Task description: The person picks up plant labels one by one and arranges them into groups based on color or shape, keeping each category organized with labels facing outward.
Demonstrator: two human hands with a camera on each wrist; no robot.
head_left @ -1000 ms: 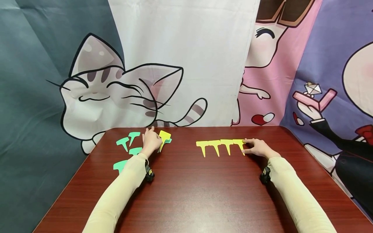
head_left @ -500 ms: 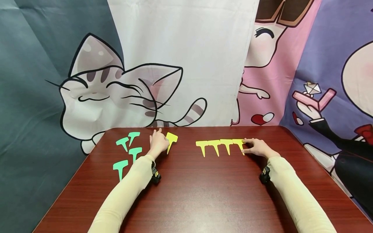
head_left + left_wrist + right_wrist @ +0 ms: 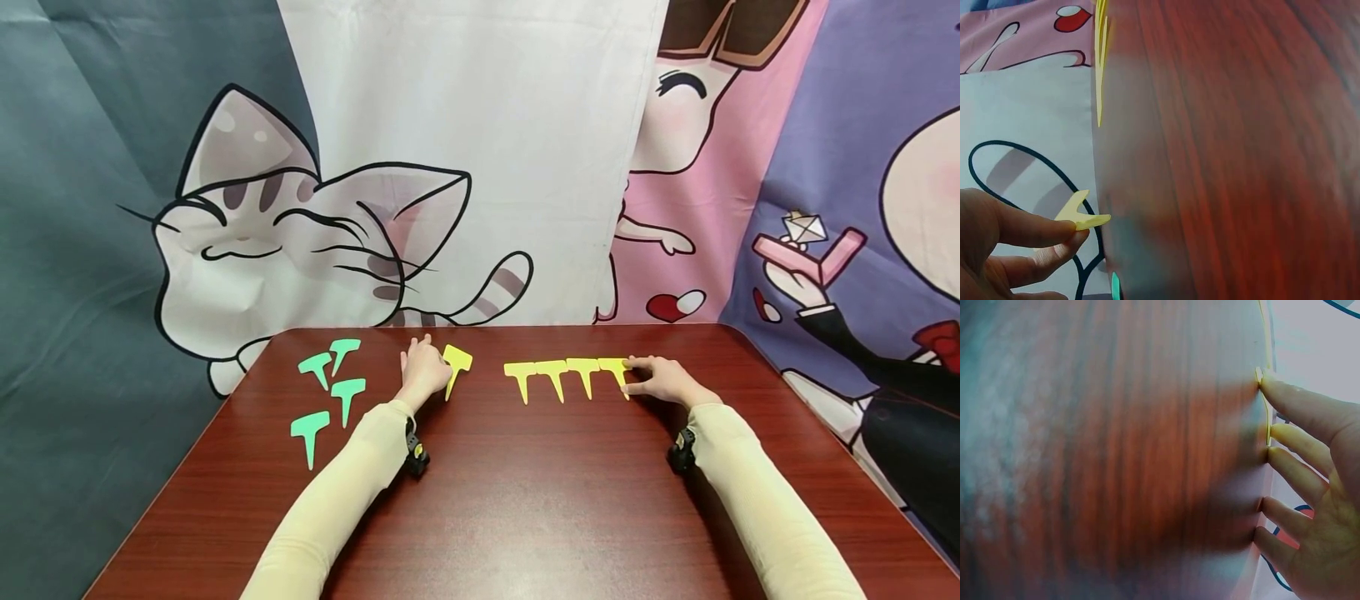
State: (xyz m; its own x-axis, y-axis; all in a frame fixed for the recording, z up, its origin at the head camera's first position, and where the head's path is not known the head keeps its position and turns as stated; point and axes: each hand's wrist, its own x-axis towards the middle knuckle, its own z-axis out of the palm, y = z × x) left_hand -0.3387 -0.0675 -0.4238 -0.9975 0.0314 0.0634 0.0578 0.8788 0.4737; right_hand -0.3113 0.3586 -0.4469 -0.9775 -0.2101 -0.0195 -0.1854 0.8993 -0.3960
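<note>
Four yellow tags in a row, a fifth in the left hand

The flat yellow T-shaped plastic-looking tag is at the far side of the table, left of the row and apart from it. The left hand pinches it between its fingertips at its left edge; the head sticks out to the right of the grip, and the stem points toward the near side. Whether its tip touches the table cannot be told.

To the right, four matching yellow tags lie with heads about end to end and stems pointing near. This lining-up looks done for these four, while the held one seems left to place. The right hand is at the row's right end, its fingers spread, thumb and fingertips touching the last tag.

At the left lie four flat green T-shaped tags, scattered and not lined up. All this sits on a glossy red-brown wood-grain table, before a printed fabric backdrop.
</note>
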